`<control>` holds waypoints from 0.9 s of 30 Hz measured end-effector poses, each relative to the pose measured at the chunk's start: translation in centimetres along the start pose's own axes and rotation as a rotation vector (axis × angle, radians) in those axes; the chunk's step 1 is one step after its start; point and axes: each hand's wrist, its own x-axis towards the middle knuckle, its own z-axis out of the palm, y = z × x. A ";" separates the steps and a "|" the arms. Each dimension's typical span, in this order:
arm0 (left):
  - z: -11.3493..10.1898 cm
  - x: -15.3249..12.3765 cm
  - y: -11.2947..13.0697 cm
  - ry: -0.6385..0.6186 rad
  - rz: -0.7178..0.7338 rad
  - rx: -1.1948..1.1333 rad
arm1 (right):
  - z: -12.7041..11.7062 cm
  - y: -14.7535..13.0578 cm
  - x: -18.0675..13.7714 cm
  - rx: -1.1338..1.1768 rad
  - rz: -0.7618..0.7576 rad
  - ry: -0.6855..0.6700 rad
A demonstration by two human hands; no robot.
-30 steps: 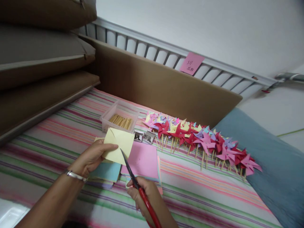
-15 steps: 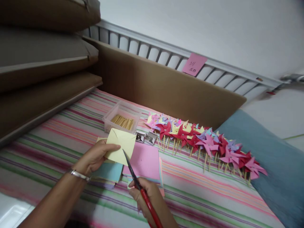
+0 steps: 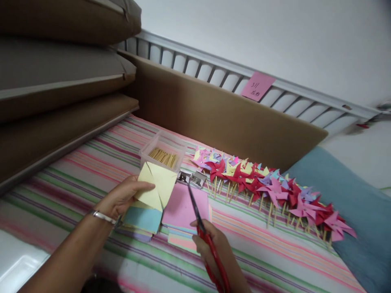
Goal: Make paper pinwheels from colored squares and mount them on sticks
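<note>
My left hand (image 3: 130, 194) pinches a square of pale yellow paper (image 3: 163, 183) between thumb and fingers. Slits run into the sheet from its corners. In my right hand (image 3: 214, 248) is a pair of scissors (image 3: 198, 211) with red handles, its dark blades pointing up and away, apart from the yellow paper. Beneath the left hand lies a stack of blue and other coloured paper (image 3: 143, 220). A stack topped with pink paper (image 3: 185, 205) lies between the two hands.
Beyond the paper stand a clear plastic box (image 3: 145, 152) of short wooden sticks and two small boxes of metal pieces (image 3: 198, 179). Many paper pinwheels (image 3: 275, 190) on sticks lie to the right. A brown board (image 3: 214, 108) rises behind the striped cloth (image 3: 91, 162); thick brown-grey panels (image 3: 67, 77) overhang at left.
The scissors have come away from the yellow paper and moved right with my right hand. The paper now shows a further slit at its lower right. The view has shifted slightly.
</note>
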 end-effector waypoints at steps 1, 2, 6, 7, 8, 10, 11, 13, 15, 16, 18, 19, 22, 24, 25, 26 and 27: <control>0.3 -0.1 -0.1 -0.032 -0.016 0.026 | -0.1 0.3 0.3 0.068 -0.010 0.032; 0.7 -0.2 -0.3 -0.067 -0.029 0.054 | -0.1 0.5 0.5 0.136 -0.032 0.066; 2.4 -0.2 -1.9 -0.248 -0.100 0.188 | 0.4 0.6 1.1 0.324 -0.181 0.166; 2.8 -0.2 -2.4 -0.281 -0.117 0.223 | 0.7 0.5 1.1 0.354 -0.201 0.165; 3.2 -0.2 -3.1 -0.307 -0.132 0.254 | 0.9 0.3 1.1 0.375 -0.212 0.157; 3.8 -0.2 -4.3 -0.337 -0.153 0.294 | 1.2 0.1 0.9 0.365 -0.195 0.139; 4.1 -0.1 -4.8 -0.351 -0.162 0.301 | 1.3 0.0 0.8 0.340 -0.172 0.129; 4.4 0.1 -5.5 -0.370 -0.160 0.298 | 1.4 0.0 0.7 0.289 -0.126 0.113; 4.5 0.3 -5.8 -0.376 -0.145 0.278 | 1.4 0.0 0.8 0.271 -0.110 0.119; 4.4 0.3 -5.8 -0.372 -0.138 0.260 | 1.4 0.1 0.9 0.285 -0.111 0.127; 4.3 0.1 -5.7 -0.353 -0.119 0.193 | 1.4 0.1 0.9 0.341 -0.114 0.152; 4.3 -0.1 -5.7 -0.341 -0.106 0.138 | 1.5 0.0 0.9 0.375 -0.118 0.162; 4.4 -1.7 -6.1 -0.292 -0.044 -0.084 | 2.1 -0.7 0.2 0.450 -0.162 0.204; 4.7 -3.3 -6.8 -0.244 0.001 -0.218 | 2.8 -1.6 -0.8 0.486 -0.204 0.262; 4.9 -4.2 -7.2 -0.216 0.026 -0.264 | 3.3 -1.9 -1.3 0.503 -0.223 0.291; 5.2 -5.3 -7.6 -0.187 0.051 -0.294 | 3.7 -2.3 -2.0 0.517 -0.237 0.315; 5.4 -6.3 -8.1 -0.165 0.069 -0.310 | 4.1 -2.5 -2.7 0.527 -0.247 0.329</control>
